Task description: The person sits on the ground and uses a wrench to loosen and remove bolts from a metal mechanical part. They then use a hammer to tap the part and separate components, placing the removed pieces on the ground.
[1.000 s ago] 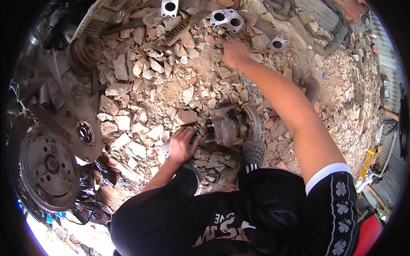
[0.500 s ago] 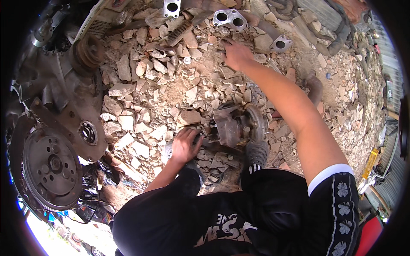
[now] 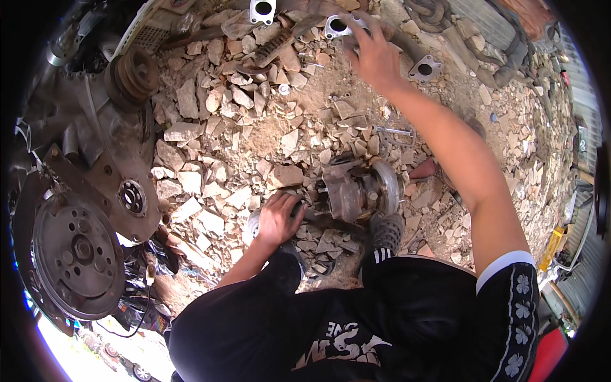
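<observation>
My right hand [image 3: 377,60] is stretched out to the far side, fingers apart, over a metal flange with two round holes [image 3: 335,27]. The fingers partly cover the flange, and whether they touch it I cannot tell. My left hand [image 3: 279,216] is low, beside my left foot, with its fingers curled over something dark and mostly hidden. Just right of it, a rusty turbocharger [image 3: 347,191] lies on the rubble between my feet. Under my right forearm's left side lies a shiny wrench [image 3: 396,131].
A large engine block with a round pulley [image 3: 79,254] stands at the left. Single-hole flanges lie at the top [image 3: 262,11] and far right [image 3: 425,68]. A coil spring [image 3: 273,49] rests among broken stones [image 3: 184,132]. Dark pipes [image 3: 490,73] lie at the upper right.
My right hand has moved up and right, from the dirt beside a thin metal rod to over the two-hole flange. The wrench is now more exposed. My left hand stays in place.
</observation>
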Available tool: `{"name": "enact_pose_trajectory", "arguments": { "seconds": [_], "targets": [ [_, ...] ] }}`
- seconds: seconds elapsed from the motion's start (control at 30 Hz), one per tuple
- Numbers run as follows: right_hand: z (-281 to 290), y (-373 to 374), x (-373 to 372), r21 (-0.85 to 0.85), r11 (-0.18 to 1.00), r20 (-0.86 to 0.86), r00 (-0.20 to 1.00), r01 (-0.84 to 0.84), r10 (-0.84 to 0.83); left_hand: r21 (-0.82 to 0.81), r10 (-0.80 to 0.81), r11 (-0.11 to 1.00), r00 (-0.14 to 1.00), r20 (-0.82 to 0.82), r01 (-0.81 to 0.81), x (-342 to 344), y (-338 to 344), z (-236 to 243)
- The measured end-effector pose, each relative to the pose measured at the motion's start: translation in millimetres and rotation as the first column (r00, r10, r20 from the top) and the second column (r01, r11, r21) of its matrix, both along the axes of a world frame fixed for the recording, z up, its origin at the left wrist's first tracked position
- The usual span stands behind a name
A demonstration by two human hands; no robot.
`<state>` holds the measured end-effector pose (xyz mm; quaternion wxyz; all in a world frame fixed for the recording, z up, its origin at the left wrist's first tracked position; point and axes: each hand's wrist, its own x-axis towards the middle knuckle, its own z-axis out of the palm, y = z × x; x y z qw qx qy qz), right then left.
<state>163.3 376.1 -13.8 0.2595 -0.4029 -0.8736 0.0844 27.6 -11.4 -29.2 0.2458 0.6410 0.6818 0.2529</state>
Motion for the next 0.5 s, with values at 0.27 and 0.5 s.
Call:
{"name": "enact_pose_trajectory", "arguments": {
  "seconds": [0.27,0.5],
  "targets": [
    [65,65,-42,-0.384,0.892,0.247,0.957,0.238,-0.149,-0.022,0.019,1.0,0.999,0.028,-0.019,-4,-2,3],
    [58,133,-38,-0.128,0.908,0.197,0.907,0.4,-0.372,-0.001,0.019,1.0,0.999,0.026,-0.019,-3,1,3]
  ]
}}
